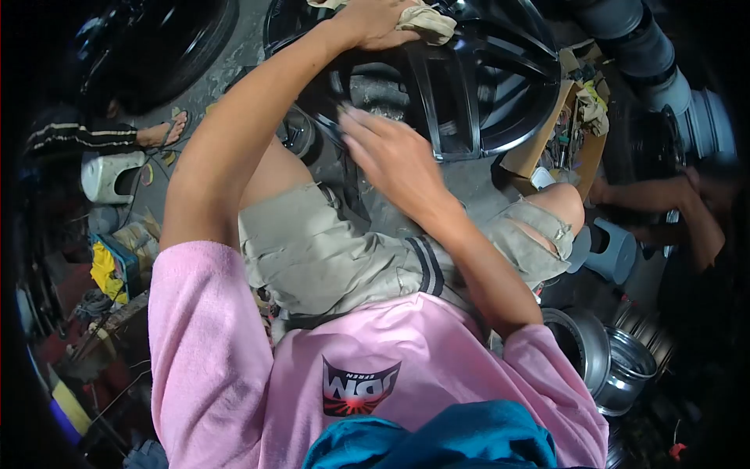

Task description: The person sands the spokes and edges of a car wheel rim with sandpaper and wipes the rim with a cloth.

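A black multi-spoke wheel rim lies in front of my knees. At its upper part, my left hand is closed on a crumpled cream cloth, which rests against the spokes. Nearer to me, my right hand is over the near left edge of the rim, its fingers stretched out toward the left. Motion blurs those fingertips, and whether they touch the rim I cannot tell. I see nothing held in that hand.
A cardboard box of odds and ends stands right of the rim. Another person's arm reaches in at the right, and someone's foot is at the left. Stacked rims, a white stool and a blue-grey stool surround me.
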`<action>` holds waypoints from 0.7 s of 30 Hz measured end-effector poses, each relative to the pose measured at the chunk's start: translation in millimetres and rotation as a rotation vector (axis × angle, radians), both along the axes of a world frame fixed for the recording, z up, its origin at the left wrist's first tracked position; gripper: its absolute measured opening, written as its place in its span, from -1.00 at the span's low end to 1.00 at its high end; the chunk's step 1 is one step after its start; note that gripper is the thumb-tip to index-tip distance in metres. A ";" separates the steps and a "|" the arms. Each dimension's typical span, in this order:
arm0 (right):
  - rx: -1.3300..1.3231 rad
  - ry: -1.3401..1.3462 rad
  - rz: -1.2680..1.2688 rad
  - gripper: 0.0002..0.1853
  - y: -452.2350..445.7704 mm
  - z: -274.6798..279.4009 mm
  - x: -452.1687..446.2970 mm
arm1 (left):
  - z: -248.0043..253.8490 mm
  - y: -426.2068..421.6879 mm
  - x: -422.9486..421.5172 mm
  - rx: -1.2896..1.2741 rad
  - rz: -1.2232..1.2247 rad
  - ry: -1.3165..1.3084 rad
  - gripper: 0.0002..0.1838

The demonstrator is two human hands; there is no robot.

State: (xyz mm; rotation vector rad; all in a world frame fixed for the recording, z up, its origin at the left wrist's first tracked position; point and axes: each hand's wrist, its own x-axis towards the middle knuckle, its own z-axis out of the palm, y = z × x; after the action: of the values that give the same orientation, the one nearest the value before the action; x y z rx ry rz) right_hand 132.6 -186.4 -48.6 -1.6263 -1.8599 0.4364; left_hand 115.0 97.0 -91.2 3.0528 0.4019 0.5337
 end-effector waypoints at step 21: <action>0.296 -0.140 0.129 -0.80 5.6 -13.2 -8.0 | -14.5 4.3 8.0 0.123 -0.019 -0.069 -0.27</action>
State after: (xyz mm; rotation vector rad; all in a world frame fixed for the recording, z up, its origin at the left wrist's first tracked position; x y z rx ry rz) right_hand 124.6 -180.8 -61.8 -1.3741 -2.0308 0.0942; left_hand 123.0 101.3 -105.7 3.1404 0.3502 0.6851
